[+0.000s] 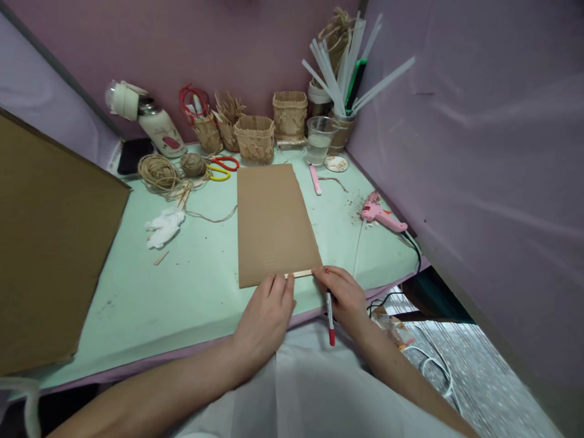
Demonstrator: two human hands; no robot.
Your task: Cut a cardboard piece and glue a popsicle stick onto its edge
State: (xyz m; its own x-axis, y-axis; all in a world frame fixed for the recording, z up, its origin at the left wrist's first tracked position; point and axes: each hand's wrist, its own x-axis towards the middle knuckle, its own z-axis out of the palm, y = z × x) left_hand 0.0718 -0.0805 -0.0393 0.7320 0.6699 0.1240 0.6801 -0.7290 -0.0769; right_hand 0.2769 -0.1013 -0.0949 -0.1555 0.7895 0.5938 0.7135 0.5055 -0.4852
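A sheet of brown cardboard (276,225) lies on the table before me, its near edge close to the table's front. Along that edge lies a thin, pale wooden stick (302,274). With fingers together, my left hand (267,310) presses the stick's left end against the cardboard. My right hand (344,298) pinches the other end at the cardboard's near right corner. A marker pen (330,316) with a red cap is also held in my right hand, pointing down toward me. My fingertips partly hide both stick ends.
Twine (159,173), scissors (221,169) and a white glove (165,228) lie left. A large cardboard panel (55,243) stands at far left. Woven baskets (254,140), a bottle (162,128) and a cup (318,143) line the back. A pink glue gun (383,216) lies right, near a pink cutter (315,180).
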